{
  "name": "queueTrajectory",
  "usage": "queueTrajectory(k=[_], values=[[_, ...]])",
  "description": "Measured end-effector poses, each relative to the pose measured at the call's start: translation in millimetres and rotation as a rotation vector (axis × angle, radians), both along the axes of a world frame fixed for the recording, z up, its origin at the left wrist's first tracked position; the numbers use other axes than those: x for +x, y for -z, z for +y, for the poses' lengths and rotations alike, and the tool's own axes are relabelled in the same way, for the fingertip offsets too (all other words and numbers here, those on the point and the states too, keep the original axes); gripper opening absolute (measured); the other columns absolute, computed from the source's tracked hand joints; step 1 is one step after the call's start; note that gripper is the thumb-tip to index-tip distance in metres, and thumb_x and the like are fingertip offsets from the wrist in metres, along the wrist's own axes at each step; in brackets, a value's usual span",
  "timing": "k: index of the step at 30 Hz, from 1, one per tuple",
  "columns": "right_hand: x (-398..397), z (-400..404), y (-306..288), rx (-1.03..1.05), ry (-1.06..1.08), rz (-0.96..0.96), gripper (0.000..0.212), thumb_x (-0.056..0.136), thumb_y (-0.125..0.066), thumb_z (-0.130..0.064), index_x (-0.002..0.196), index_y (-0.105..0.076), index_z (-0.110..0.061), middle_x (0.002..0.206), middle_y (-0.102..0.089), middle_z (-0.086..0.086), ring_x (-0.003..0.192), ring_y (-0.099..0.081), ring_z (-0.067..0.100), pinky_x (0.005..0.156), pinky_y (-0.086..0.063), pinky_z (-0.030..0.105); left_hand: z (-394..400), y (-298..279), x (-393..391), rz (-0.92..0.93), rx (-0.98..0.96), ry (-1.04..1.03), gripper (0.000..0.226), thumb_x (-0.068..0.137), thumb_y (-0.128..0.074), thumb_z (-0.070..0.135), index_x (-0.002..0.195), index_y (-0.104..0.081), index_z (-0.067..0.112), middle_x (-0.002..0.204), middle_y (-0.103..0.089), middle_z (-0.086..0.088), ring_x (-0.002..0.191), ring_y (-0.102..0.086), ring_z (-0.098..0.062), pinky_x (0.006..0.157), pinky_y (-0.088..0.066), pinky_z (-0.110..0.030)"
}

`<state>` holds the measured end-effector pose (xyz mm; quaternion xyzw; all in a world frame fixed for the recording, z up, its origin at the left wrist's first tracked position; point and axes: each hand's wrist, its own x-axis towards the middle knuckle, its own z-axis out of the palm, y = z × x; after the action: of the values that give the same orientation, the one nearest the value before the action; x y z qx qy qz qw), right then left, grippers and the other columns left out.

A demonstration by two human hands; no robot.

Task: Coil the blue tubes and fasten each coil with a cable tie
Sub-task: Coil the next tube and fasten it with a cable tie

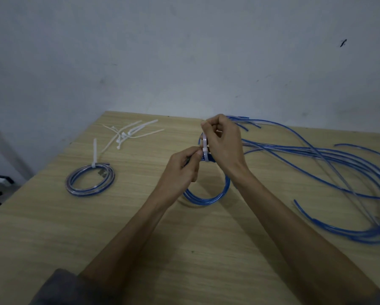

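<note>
Both hands were up over the middle of the desk (140, 227), working the same spot. The left hand (182, 170) had its fingers curled, thumb and forefinger pinching at the head end of a white cable tie (204, 146), right where it wrapped the blue coil (206, 198). That grip was pressed tight on the tie. The right hand (223, 139) sat just above and beside it, fingers curled too, its thumb and forefinger pinching the upper part of the same tie, which arched up between the two hands. The coil hung under the hands, its lower curve resting on the desk between the two forearms, the top of it hidden behind the fingers.

Off to the left, well apart, a finished coil (90, 180) lay flat on the desk, already cinched by its own tie (94, 154), the white tail standing upright. Behind that, near the far edge, a loose scatter of spare cable ties (129, 133) lay crossed over one another. To the right, a big sprawl of uncoiled blue tubes (327, 164) swept across the desk, their ends fanning out just behind the right hand. A plain pale wall (184, 51) stood behind. Grey sleeves (59, 289) showed at the bottom edge.
</note>
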<state>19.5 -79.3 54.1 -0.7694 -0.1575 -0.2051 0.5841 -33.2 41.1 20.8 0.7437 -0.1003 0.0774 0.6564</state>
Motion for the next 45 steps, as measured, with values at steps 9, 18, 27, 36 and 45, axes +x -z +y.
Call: queueTrajectory(k=[9,18,27,36,45], values=[[3,-2,11,-0.179,0.066,-0.100,0.020,0.101,-0.059,-0.028,0.089,-0.062,-0.013,0.073,-0.062,-0.006,0.070,-0.061,0.009,0.065,-0.052,0.031,-4,2,-5,-0.021,-0.026,-0.028,0.032,0.106,-0.049,0.032,0.096,-0.070,0.011,0.055,-0.036,0.005,0.050,-0.031,-0.013,0.051,-0.031,-0.028],[16,-14,1,-0.032,0.087,0.027,0.019,0.102,-0.057,-0.023,0.089,-0.061,-0.010,0.078,-0.067,0.008,0.076,-0.067,0.022,0.069,-0.056,0.039,-11,-3,-7,-0.032,0.002,-0.018,0.031,0.104,-0.054,0.029,0.077,-0.068,0.024,0.052,-0.035,0.009,0.048,-0.031,-0.009,0.050,-0.033,-0.023],[12,-5,7,-0.059,0.042,0.021,0.019,0.101,-0.058,-0.022,0.088,-0.061,-0.008,0.069,-0.062,-0.006,0.062,-0.058,0.004,0.062,-0.050,0.025,-7,-2,-11,-0.051,0.141,0.015,0.027,0.106,-0.049,0.026,0.109,-0.071,0.012,0.053,-0.055,0.021,0.052,-0.050,0.007,0.056,-0.035,-0.010],[14,4,0,0.006,-0.036,0.154,0.023,0.103,-0.055,-0.024,0.091,-0.061,-0.005,0.077,-0.067,0.004,0.061,-0.063,0.004,0.059,-0.047,0.014,14,-10,-8,-0.033,0.154,-0.039,0.028,0.105,-0.052,0.025,0.102,-0.073,0.008,0.051,-0.054,0.023,0.051,-0.050,0.007,0.057,-0.036,-0.011],[-12,43,8,-0.117,-0.401,0.291,0.030,0.106,-0.049,-0.025,0.103,-0.069,-0.004,0.086,-0.072,0.006,0.066,-0.068,0.010,0.059,-0.051,0.017,94,-16,6,-0.009,-0.034,-0.388,0.049,0.104,-0.050,0.038,0.091,-0.061,-0.007,0.049,-0.033,0.013,0.044,-0.029,-0.008,0.050,-0.029,-0.027]])
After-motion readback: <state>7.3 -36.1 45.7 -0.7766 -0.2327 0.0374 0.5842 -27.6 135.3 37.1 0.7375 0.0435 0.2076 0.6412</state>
